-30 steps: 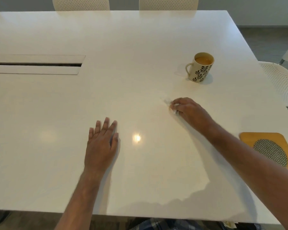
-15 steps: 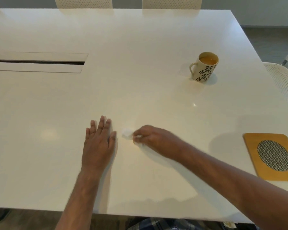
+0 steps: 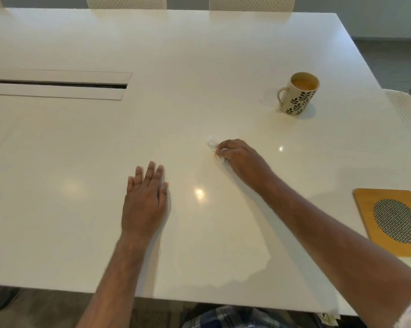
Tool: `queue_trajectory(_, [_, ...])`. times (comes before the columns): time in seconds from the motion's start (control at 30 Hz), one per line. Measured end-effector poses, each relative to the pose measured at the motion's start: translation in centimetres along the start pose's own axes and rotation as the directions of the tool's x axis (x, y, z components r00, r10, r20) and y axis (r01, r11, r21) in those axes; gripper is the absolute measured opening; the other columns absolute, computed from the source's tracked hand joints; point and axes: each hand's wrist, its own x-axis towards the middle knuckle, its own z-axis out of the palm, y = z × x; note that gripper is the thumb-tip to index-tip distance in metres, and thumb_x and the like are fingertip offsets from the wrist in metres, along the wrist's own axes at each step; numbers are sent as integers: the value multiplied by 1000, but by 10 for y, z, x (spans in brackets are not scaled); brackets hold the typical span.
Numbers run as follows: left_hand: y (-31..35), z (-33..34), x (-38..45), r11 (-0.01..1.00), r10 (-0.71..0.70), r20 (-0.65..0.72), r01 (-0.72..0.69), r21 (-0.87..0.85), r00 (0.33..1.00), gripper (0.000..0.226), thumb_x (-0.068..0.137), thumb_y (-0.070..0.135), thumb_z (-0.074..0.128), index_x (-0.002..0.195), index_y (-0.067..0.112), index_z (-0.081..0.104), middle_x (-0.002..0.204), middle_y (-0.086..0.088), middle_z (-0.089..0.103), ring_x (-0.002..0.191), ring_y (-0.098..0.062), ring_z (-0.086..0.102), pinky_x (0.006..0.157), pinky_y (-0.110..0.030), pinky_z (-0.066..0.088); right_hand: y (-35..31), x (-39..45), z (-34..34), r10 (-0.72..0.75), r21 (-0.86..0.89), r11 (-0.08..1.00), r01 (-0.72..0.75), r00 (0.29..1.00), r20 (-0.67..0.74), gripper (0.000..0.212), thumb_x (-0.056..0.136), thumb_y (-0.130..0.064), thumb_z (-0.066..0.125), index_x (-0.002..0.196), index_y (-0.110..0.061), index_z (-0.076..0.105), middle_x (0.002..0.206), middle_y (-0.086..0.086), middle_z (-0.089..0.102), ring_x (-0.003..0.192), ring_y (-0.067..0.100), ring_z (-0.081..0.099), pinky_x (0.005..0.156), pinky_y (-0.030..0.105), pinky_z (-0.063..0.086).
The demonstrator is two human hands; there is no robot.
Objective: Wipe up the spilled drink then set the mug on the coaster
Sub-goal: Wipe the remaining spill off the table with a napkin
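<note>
My right hand (image 3: 241, 159) grips a crumpled white tissue (image 3: 213, 144) and presses it on the white table (image 3: 199, 67); a small orange stain shows at the tissue's edge. My left hand (image 3: 145, 200) lies flat on the table with straight fingers, holding nothing. A cream mug (image 3: 298, 93) with a dark leaf pattern stands upright to the far right, filled with an orange-brown drink, handle to the left. A wooden coaster (image 3: 365, 209) with a woven oval centre lies at the right edge, apart from the mug.
A long cable slot (image 3: 57, 84) with raised flaps runs across the table's left side. White perforated chairs stand at the far edge (image 3: 126, 1) and on the right (image 3: 410, 110). The table's front edge is close to my body.
My right hand has swept the tissue from beside my left hand back up and to the right, toward the mug. The left hand has stayed put.
</note>
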Motion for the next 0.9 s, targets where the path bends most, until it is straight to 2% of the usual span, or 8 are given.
queue_trajectory(0.07, [2, -2, 1, 1000, -4, -6, 4, -6, 1000, 52, 112, 30, 39, 164, 28, 35, 173, 6, 25, 163, -24, 16, 132, -46, 12, -28, -2, 12, -78, 46, 996, 75, 995, 63, 37, 100, -37, 47, 127, -27, 70, 134, -7, 63, 126, 10, 53, 98, 16, 37])
queue_trajectory(0.2, [2, -4, 1, 1000, -5, -6, 5, -4, 1000, 53, 111, 26, 40, 164, 27, 36, 173, 5, 26, 162, -24, 16, 132, -45, 12, -84, -32, 21, -236, 214, 957, 197, 956, 175, 35, 95, -42, 53, 116, -22, 73, 121, -3, 68, 117, 11, 60, 106, 37, 45])
queue_trajectory(0.3, [2, -3, 1, 1000, 4, -12, -4, -4, 1000, 52, 111, 24, 43, 163, 25, 38, 172, 3, 28, 162, -26, 18, 132, -46, 12, -88, -68, 15, -338, 233, 930, 285, 912, 234, 28, 102, -23, 58, 123, -12, 73, 128, 5, 68, 121, 21, 61, 106, 40, 48])
queue_trajectory(0.37, [2, -3, 1, 1000, 1, -23, -1, -9, 1000, 51, 111, 24, 44, 162, 24, 40, 171, 2, 30, 161, -28, 20, 132, -46, 13, -76, -90, 7, -396, 206, 916, 344, 855, 335, 33, 105, -7, 51, 134, -10, 68, 139, 8, 62, 128, 24, 54, 109, 36, 44])
queue_trajectory(0.47, [2, -3, 1, 1000, -1, -21, 1, -17, 1000, 51, 111, 25, 44, 162, 25, 41, 171, 2, 31, 161, -28, 21, 132, -48, 14, -46, -103, -3, -359, 191, 932, 307, 846, 394, 42, 108, -16, 40, 143, -20, 61, 148, 1, 54, 136, 16, 45, 111, 20, 28])
queue_trajectory(0.57, [1, -2, 1, 1000, -2, -15, 2, -20, 1000, 51, 111, 27, 42, 162, 26, 39, 172, 3, 29, 162, -26, 19, 132, -47, 12, -16, -94, -18, -298, 69, 954, 290, 912, 281, 40, 106, -25, 43, 140, -27, 63, 145, -6, 57, 132, 10, 49, 110, 17, 32])
queue_trajectory(0.73, [1, -2, 0, 1000, -5, -20, 5, -9, 1000, 52, 110, 27, 43, 162, 26, 40, 172, 3, 30, 162, -27, 20, 132, -46, 13, -6, -61, -19, -106, 3, 994, 106, 992, 69, 29, 100, -7, 60, 122, -17, 74, 130, 1, 66, 116, 20, 59, 97, 33, 50])
queue_trajectory(0.9, [3, -3, 0, 1000, -3, -12, 3, 2, 1000, 52, 110, 26, 43, 162, 25, 40, 172, 2, 30, 161, -28, 21, 131, -47, 14, -41, -75, 14, -268, 16, 963, 268, 962, 59, 25, 95, -35, 59, 115, -36, 74, 124, -14, 67, 117, 7, 61, 106, 38, 46])
